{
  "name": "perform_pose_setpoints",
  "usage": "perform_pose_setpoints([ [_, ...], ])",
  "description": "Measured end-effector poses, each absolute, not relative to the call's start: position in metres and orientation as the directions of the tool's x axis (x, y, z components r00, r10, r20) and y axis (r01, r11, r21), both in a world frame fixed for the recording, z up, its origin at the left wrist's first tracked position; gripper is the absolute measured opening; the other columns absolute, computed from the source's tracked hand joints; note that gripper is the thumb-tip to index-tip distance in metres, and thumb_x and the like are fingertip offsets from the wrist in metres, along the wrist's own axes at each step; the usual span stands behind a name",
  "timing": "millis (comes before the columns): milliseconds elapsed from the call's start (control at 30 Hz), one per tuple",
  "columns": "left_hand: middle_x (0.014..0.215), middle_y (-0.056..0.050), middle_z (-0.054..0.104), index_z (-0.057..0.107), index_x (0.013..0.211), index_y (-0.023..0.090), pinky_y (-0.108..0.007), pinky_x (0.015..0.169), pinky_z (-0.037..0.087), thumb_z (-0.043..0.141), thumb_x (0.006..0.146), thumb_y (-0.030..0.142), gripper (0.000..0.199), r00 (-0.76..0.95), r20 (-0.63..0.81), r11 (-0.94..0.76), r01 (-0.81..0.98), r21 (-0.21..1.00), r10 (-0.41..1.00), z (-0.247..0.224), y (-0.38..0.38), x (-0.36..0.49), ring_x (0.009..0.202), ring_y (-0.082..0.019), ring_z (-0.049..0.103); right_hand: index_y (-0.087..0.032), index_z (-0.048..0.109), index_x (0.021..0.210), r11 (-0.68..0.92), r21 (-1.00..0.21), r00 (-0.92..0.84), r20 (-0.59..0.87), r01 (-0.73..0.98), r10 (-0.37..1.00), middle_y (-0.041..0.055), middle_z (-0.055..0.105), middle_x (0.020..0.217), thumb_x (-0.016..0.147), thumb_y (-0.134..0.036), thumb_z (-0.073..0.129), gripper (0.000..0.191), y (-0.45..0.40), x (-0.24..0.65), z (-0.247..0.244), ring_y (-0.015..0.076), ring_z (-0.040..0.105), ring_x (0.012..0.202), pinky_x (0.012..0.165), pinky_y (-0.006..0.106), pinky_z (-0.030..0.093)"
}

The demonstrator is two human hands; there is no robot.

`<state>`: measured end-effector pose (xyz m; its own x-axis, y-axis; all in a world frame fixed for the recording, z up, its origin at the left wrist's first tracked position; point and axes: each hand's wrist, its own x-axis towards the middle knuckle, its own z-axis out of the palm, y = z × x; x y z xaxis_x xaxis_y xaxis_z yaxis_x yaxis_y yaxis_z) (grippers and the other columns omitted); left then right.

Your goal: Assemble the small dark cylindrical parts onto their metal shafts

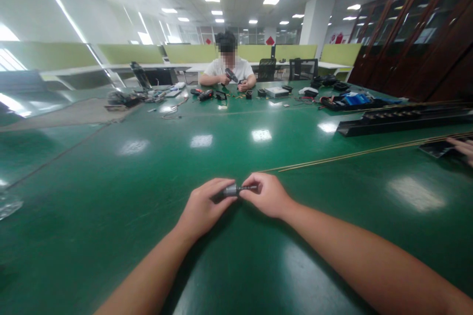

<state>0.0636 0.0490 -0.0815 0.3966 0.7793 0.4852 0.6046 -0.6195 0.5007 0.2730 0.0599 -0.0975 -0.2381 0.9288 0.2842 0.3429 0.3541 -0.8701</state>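
A small grey metal cylinder (231,190) lies between the thumb and fingers of my left hand (203,206), just above the green table (155,236). From its right end a thin dark shaft (248,188) points to the right. My right hand (269,194) pinches this shaft with thumb and forefinger, close to the cylinder. The cylinder's left end is hidden inside my left hand.
Long thin brass-coloured rods (332,157) run rightward beyond my right hand. Black channels (399,120) lie at the right, near another person's hand (463,148). Across the table a person (242,66) holds a power drill (231,76) behind scattered tools and parts.
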Motion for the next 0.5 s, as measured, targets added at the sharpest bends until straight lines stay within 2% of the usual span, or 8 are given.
perform_pose_setpoints([
  [500, 0.107, -0.002, 0.07, 0.068, 0.111, 0.025, -0.03, 0.09, 0.052, 0.07, 0.084, 0.034, 0.029, 0.349, 0.494, -0.594, 0.605, 0.53, 0.797, -0.0758, 0.0469, 0.0626, 0.097, -0.018, 0.066, -0.016, 0.07, 0.085, 0.263, -0.92, -0.209, 0.207, 0.292, 0.956, 0.001, 0.068, 0.076, 0.078, -0.03, 0.067, 0.016, 0.0631, 0.2724, -0.0992, 0.0133, 0.058, 0.065, 0.063, 0.025, 0.045],
])
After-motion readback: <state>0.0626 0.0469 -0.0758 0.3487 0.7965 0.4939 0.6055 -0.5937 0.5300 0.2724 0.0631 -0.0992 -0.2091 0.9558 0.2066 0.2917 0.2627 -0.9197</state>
